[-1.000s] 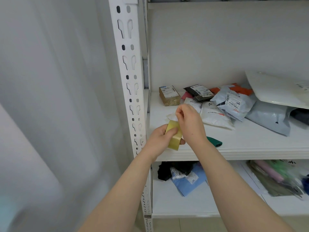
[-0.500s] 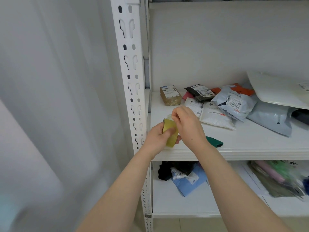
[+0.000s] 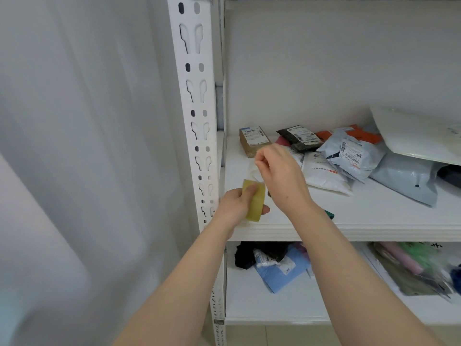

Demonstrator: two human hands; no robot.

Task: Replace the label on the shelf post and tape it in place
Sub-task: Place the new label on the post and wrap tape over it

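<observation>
Left hand (image 3: 237,207) low, fingers (image 3: 265,210) wrapped round the tape roll (image 3: 255,204), thumb on top. My right hand (image 3: 279,171) is just above it, fingertips pinched together and blurred; can't tell if they hold anything. Both forearms bare, reaching forward.

Barcode labels (image 3: 351,154) on box (image 3: 247,146), black pouch (image 3: 305,146), grey parcel (image 3: 331,148); print too small to read.

Bright even light; blurred right hand (image 3: 279,171).
</observation>
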